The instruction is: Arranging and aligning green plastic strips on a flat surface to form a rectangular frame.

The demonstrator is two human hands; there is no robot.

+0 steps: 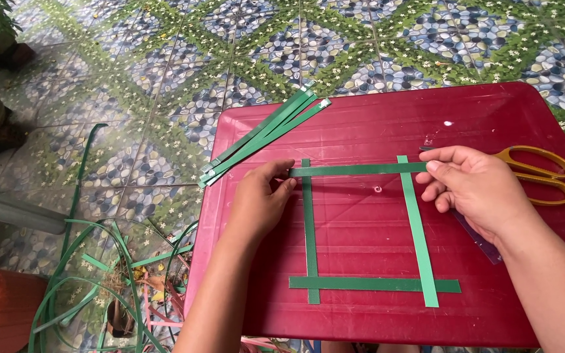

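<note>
- Right now I see my left hand (259, 199) pinching the left end of the top green strip (361, 170), fingers closed on it just where it crosses the left upright strip (309, 229).
- My right hand (472, 186) grips the same strip's right end, fingers closed on it just past the right upright strip (418, 235).
- The strip lies flat across the dark red tabletop (374, 124), forming the top of a square — the bottom strip (374, 284) closes it below.
- To do this well, I judge the top strip should sit parallel to the bottom one and square to both uprights; the right upright leans a little, so I'd ease it straight before pressing down.
- I'd keep both ends taut and flat so the strip doesn't bow — and check which strip lies over which at each crossing, as I cannot tell that at the corners under my fingers.
- Spare green strips (263, 137) lie bundled at the tabletop's upper left; yellow-handled scissors (537, 173) rest just beyond my right hand, and a clear ruler (479, 238) lies partly under it.
</note>
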